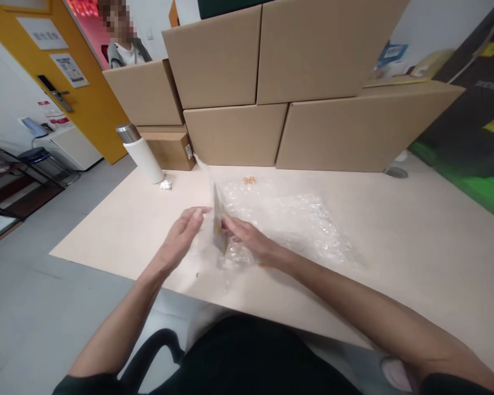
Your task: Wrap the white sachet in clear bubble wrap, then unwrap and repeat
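The panel (218, 227) is held on edge at the left of the wrap (290, 219), gripped by the right hand (247, 236), seemingly so its left face can be reached; the left hand (182, 230) is held loosely open beside it, apparently empty.

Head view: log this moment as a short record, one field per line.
Right hand: holding a thin, flat, upright item
Left hand: beside that item, fingertips toward it; contact unclear
Wrap: crinkled, clear plastic wrapping, spread to the item's right
Surface: pale, flat tabletop
Behind: stacked, brown cardboard boxes
Far left on tabletop: white, cylindrical bottle with silver cap
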### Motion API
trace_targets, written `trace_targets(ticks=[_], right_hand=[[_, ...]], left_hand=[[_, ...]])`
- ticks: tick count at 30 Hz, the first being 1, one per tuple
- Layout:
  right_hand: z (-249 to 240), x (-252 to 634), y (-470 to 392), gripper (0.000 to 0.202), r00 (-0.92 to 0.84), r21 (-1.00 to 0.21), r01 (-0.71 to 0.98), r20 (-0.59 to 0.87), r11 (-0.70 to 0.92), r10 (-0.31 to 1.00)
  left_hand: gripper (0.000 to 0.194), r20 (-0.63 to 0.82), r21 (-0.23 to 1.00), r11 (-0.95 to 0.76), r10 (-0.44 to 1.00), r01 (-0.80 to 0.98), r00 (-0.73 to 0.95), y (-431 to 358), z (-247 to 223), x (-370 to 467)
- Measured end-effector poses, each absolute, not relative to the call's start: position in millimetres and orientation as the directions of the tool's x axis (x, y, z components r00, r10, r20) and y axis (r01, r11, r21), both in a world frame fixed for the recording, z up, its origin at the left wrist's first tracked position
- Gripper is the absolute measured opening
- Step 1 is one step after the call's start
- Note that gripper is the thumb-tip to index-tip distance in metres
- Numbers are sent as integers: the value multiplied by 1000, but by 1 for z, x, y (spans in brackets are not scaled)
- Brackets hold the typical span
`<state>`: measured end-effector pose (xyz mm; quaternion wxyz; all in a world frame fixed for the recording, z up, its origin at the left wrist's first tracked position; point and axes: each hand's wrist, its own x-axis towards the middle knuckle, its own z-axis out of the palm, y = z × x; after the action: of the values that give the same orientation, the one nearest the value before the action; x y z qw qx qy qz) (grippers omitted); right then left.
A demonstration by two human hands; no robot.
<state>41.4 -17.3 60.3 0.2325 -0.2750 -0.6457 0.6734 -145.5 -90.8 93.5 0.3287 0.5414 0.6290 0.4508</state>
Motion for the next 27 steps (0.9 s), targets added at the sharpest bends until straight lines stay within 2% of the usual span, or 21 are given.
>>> trace_targets(ticks=[2,4,7,8,10,12,14,16,18,19,20,21,23,25,27], right_hand=[[60,56,-18,50,-717,-963,-41,-158,-268,679],[55,71,-17,48,-680,-912,-89,-239,-401,694],[46,96,-12,36,-604,-904,-56,-308,-424,735],[43,105,-9,33,-577,-930,8,-304,-367,758],[38,119,-5,29,-500,-976,189,-195,-113,844],[36,126,-1,31,-444,-908,354,49,226,895],[35,124,0,34,-486,-785,423,226,453,844],[35,115,0,37,-595,-725,435,214,534,775],[35,105,-2,44,-653,-699,461,150,547,742],[35,101,-3,47,-655,-690,474,139,547,743],[35,98,-4,50,-646,-690,479,141,543,750],[37,96,-4,52,-634,-700,476,146,533,759],[40,98,-5,54,-619,-746,454,130,488,775],[45,103,-4,53,-607,-809,427,75,404,791],[49,111,-2,52,-594,-873,384,16,301,805]], left_hand=[[63,87,892,-44,993,450,-76,-82,95,-123],[65,96,843,-102,995,528,40,-71,88,-103],[63,48,710,-136,988,691,145,-57,71,-83],[61,17,651,-132,987,747,160,-54,66,-78],[57,-24,527,-127,986,840,165,-50,57,-70],[54,-23,429,-150,984,891,177,-49,52,-65],[51,-9,393,-191,977,900,211,-49,48,-65],[45,30,406,-181,982,896,185,-49,44,-71],[47,125,462,-80,992,883,24,-51,39,-83],[55,164,527,-7,982,850,-94,-53,37,-91],[66,169,623,61,963,780,-210,-55,36,-99],[74,114,739,116,949,664,-294,-57,35,-106],[80,-47,907,189,934,378,-355,-63,38,-115],[75,-97,968,169,932,184,-349,-67,48,-113],[66,-20,991,62,945,117,-327,-69,60,-102]])
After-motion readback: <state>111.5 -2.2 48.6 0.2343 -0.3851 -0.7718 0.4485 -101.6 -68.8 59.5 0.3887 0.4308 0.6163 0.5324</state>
